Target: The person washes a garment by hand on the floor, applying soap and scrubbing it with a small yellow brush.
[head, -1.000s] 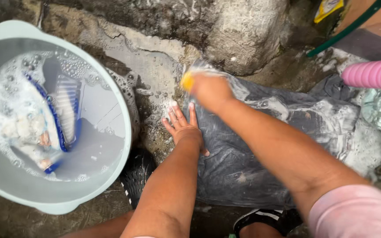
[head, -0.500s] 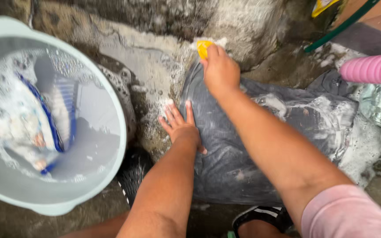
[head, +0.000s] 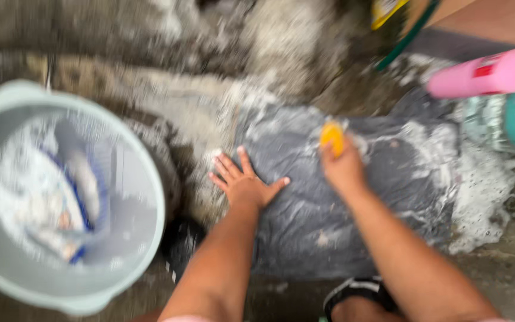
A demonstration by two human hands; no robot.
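Note:
A wet, soapy dark grey garment [head: 305, 203] lies spread on rough stone. My left hand [head: 242, 182] is flat on its left edge, fingers apart, pressing it down. My right hand [head: 344, 167] rests on the middle of the cloth and grips a small yellow scrubber [head: 332, 137] against the fabric. White suds cover the right side of the garment. The picture is blurred by motion.
A pale green basin [head: 150, 232] at the left holds foamy water and blue-and-white laundry. A pink bottle [head: 484, 74] and a clear bottle [head: 496, 122] lie at the upper right. A green hose [head: 406, 39] runs past the top. A black sandal [head: 353, 292] shows below.
My right hand has pulled the yellow scrubber back from the garment's far top edge to its middle. My left hand stays pressed on the cloth, thumb now spread. The view has shifted.

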